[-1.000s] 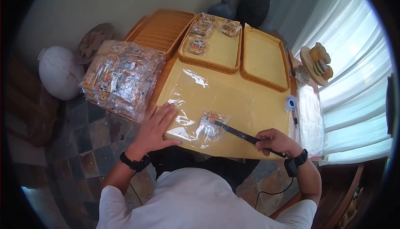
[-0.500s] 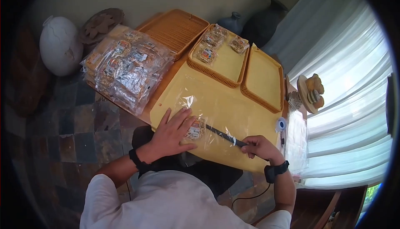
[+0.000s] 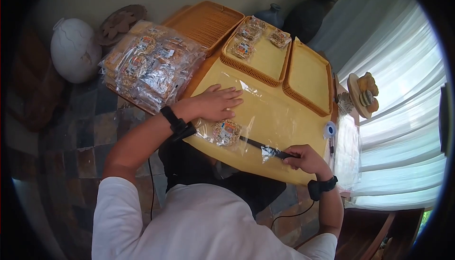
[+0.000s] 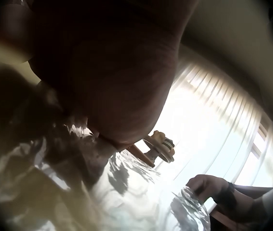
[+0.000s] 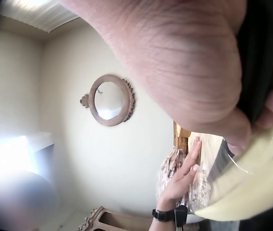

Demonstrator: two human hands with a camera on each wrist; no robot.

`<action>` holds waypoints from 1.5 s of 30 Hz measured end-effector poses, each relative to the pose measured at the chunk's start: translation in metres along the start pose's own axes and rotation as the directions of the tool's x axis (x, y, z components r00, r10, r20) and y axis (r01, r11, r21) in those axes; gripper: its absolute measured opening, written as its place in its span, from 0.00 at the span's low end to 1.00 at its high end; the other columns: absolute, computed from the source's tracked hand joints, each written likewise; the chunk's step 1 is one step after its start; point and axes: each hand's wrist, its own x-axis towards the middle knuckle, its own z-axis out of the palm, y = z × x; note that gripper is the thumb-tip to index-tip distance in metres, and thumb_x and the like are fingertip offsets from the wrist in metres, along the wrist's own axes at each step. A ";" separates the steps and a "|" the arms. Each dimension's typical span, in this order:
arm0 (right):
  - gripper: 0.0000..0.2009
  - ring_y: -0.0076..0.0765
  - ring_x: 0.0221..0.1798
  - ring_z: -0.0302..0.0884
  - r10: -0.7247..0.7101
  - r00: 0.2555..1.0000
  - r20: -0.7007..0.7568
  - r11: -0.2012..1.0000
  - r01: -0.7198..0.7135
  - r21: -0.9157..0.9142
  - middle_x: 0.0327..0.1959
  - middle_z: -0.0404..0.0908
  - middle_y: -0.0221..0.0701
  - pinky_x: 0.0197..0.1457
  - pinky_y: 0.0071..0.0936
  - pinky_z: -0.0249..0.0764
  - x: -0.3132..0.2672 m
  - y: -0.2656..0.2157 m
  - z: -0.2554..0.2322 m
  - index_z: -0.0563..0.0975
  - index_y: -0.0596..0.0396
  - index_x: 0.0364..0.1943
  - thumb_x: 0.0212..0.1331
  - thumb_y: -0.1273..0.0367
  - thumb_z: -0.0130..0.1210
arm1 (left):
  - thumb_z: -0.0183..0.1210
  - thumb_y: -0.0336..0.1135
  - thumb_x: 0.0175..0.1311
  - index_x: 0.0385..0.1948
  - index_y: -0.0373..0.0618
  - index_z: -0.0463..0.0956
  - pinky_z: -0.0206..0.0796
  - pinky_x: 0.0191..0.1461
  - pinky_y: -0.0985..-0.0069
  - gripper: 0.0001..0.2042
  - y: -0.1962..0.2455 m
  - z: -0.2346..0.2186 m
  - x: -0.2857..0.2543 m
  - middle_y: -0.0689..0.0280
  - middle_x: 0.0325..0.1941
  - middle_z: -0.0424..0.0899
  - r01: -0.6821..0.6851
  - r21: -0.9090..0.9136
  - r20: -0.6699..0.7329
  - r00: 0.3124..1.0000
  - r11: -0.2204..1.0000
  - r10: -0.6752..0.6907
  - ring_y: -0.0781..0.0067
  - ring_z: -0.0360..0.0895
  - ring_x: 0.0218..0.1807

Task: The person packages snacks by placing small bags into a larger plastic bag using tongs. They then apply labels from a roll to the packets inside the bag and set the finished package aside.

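Note:
My left hand [image 3: 218, 104] lies with fingers stretched out on a large clear plastic bag [image 3: 250, 88] spread over the yellow-covered table. Just below that hand is a small clear packet of brown, grainy food [image 3: 226, 133] with a coloured label. In my right hand [image 3: 305, 159] I grip a long, thin black tool [image 3: 257, 144], its far tip right at the packet's edge. Its dark handle [image 5: 259, 57] runs under my curled fingers in the right wrist view. Shiny crinkled plastic [image 3: 268, 152] overlaps the tool near my right hand.
A heap of bagged packets [image 3: 154, 66] sits at the table's left. Behind are an empty wicker tray [image 3: 204, 25], a lined tray [image 3: 256, 75] with several packets, and another lined tray [image 3: 308, 77]. A tape roll [image 3: 330, 130] lies at right, near a stand with bread-like pieces [image 3: 362, 94].
My left hand has moved from beside the packet to above it on the plastic. The packet has shifted left from where it was a second ago, the tool's tip staying near it.

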 end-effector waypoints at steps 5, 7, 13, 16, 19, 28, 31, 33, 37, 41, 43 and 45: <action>0.09 0.16 0.30 0.77 -0.060 0.998 0.000 0.997 0.060 -0.047 0.29 0.83 0.22 0.35 0.21 0.74 0.010 0.000 0.004 0.87 0.60 0.49 0.70 0.71 0.70 | 0.53 0.60 0.81 0.82 0.50 0.64 0.36 0.89 0.44 0.35 0.013 -0.011 0.007 0.57 0.90 0.57 0.075 0.005 0.075 0.994 0.997 -0.075 0.59 0.49 0.91; 0.11 0.19 0.32 0.78 -0.089 0.995 -0.054 0.988 0.082 -0.131 0.31 0.84 0.26 0.38 0.25 0.76 0.010 -0.008 0.001 0.86 0.61 0.50 0.69 0.70 0.71 | 0.55 0.61 0.79 0.82 0.49 0.65 0.37 0.89 0.43 0.37 0.020 -0.016 0.006 0.56 0.90 0.57 0.062 0.040 0.010 0.998 0.997 -0.063 0.58 0.50 0.91; 0.17 0.49 0.41 0.85 -0.490 0.843 -0.220 0.807 0.344 -0.480 0.39 0.86 0.42 0.48 0.39 0.79 0.005 0.012 -0.002 0.84 0.63 0.50 0.63 0.67 0.73 | 0.70 0.65 0.65 0.80 0.49 0.67 0.42 0.88 0.42 0.45 0.049 -0.033 -0.067 0.53 0.88 0.59 -0.056 -0.048 -0.162 0.986 0.997 0.048 0.51 0.52 0.90; 0.16 0.57 0.43 0.85 -0.501 0.835 -0.228 0.786 0.328 -0.524 0.40 0.85 0.44 0.48 0.42 0.80 0.004 0.002 0.008 0.85 0.60 0.51 0.62 0.67 0.72 | 0.76 0.66 0.56 0.79 0.49 0.67 0.45 0.88 0.43 0.51 0.036 -0.018 -0.103 0.52 0.87 0.60 0.022 -0.084 -0.247 0.968 0.996 -0.042 0.47 0.53 0.89; 0.17 0.57 0.45 0.86 -0.511 0.832 -0.215 0.776 0.338 -0.533 0.42 0.85 0.41 0.49 0.44 0.81 0.013 -0.002 0.009 0.85 0.56 0.53 0.63 0.65 0.71 | 0.78 0.66 0.51 0.80 0.48 0.66 0.49 0.88 0.46 0.54 0.029 -0.006 -0.109 0.49 0.87 0.60 0.094 -0.161 -0.335 0.931 0.982 -0.144 0.43 0.53 0.88; 0.16 0.56 0.44 0.86 -0.561 0.814 -0.152 0.709 0.377 -0.596 0.42 0.85 0.41 0.48 0.45 0.82 0.043 -0.022 0.025 0.86 0.54 0.53 0.64 0.64 0.71 | 0.78 0.66 0.53 0.79 0.51 0.68 0.49 0.88 0.46 0.52 0.029 -0.004 -0.102 0.49 0.86 0.60 0.087 -0.201 -0.331 0.931 0.976 -0.152 0.42 0.54 0.88; 0.16 0.56 0.44 0.85 -0.590 0.791 -0.163 0.708 0.410 -0.576 0.42 0.84 0.41 0.48 0.45 0.82 0.043 -0.018 0.025 0.86 0.53 0.54 0.65 0.64 0.70 | 0.76 0.67 0.54 0.76 0.52 0.72 0.44 0.88 0.43 0.48 0.035 -0.007 -0.103 0.51 0.87 0.59 0.109 -0.101 -0.332 0.933 0.989 -0.137 0.43 0.54 0.88; 0.16 0.56 0.44 0.85 -0.551 0.817 -0.169 0.717 0.360 -0.597 0.42 0.84 0.41 0.48 0.45 0.82 0.034 -0.020 0.022 0.86 0.54 0.54 0.65 0.64 0.69 | 0.75 0.67 0.55 0.74 0.53 0.75 0.40 0.88 0.42 0.46 0.042 -0.011 -0.102 0.52 0.87 0.59 0.138 -0.015 -0.335 0.932 0.990 -0.135 0.44 0.54 0.88; 0.17 0.57 0.46 0.85 -0.474 0.851 -0.227 0.757 0.262 -0.599 0.41 0.85 0.44 0.50 0.47 0.81 0.021 -0.009 0.014 0.85 0.56 0.55 0.66 0.64 0.68 | 0.74 0.67 0.56 0.69 0.51 0.78 0.37 0.87 0.39 0.42 0.044 -0.006 -0.094 0.53 0.87 0.62 0.121 -0.060 -0.303 0.944 0.991 -0.133 0.46 0.55 0.88; 0.18 0.59 0.48 0.85 -0.425 0.836 -0.346 0.782 0.147 -0.606 0.41 0.85 0.45 0.52 0.45 0.80 0.010 0.011 -0.001 0.85 0.60 0.54 0.64 0.67 0.70 | 0.73 0.66 0.58 0.69 0.49 0.76 0.39 0.86 0.37 0.42 0.046 0.005 -0.082 0.54 0.85 0.66 0.107 -0.120 -0.314 0.939 0.987 -0.140 0.49 0.56 0.88; 0.17 0.60 0.49 0.86 -0.405 0.821 -0.402 0.805 0.112 -0.583 0.43 0.87 0.47 0.53 0.46 0.81 0.002 0.020 -0.016 0.85 0.58 0.54 0.64 0.65 0.70 | 0.70 0.67 0.62 0.70 0.47 0.76 0.39 0.86 0.39 0.41 0.054 0.005 -0.076 0.53 0.84 0.67 0.114 -0.093 -0.330 0.934 0.989 -0.139 0.51 0.57 0.88; 0.18 0.60 0.50 0.86 -0.379 0.836 -0.396 0.825 0.111 -0.554 0.45 0.88 0.48 0.54 0.45 0.81 -0.020 0.015 -0.033 0.86 0.59 0.53 0.63 0.66 0.71 | 0.66 0.67 0.66 0.71 0.46 0.76 0.39 0.86 0.41 0.40 0.058 0.003 -0.072 0.52 0.84 0.68 0.124 -0.070 -0.351 0.926 0.990 -0.141 0.52 0.59 0.87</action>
